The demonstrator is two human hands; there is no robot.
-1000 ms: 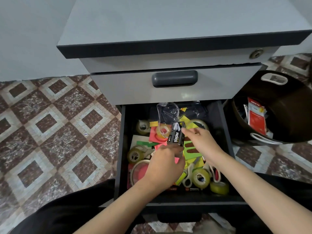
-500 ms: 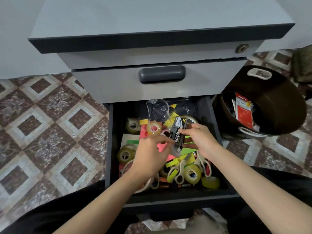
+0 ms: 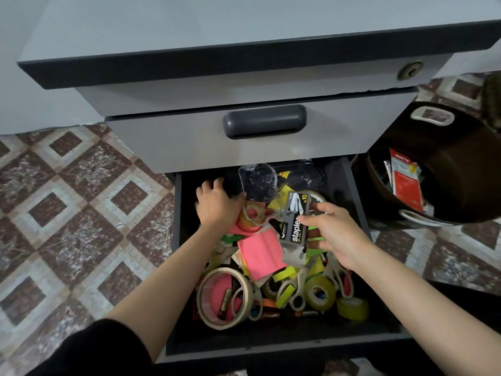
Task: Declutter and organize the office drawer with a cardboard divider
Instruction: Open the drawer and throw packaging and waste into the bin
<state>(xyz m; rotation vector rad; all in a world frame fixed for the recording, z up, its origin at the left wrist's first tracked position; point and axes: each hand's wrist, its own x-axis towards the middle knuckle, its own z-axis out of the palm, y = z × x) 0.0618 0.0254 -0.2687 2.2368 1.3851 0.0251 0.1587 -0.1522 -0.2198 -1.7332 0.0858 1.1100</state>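
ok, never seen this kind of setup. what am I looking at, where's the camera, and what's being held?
No robot here: these are a person's two bare hands, filmed by one wide-angle camera worn on the head, looking forward and down. So there is only this one view. Below is the open drawer of a grey cabinet, cluttered with tape rolls, pink notes and other small bits. The right hand pinches a staples box above the clutter. The left hand reaches into the drawer's back left corner; whether it grips anything is hidden. A dark basket with papers stands on the tiled floor to the right.
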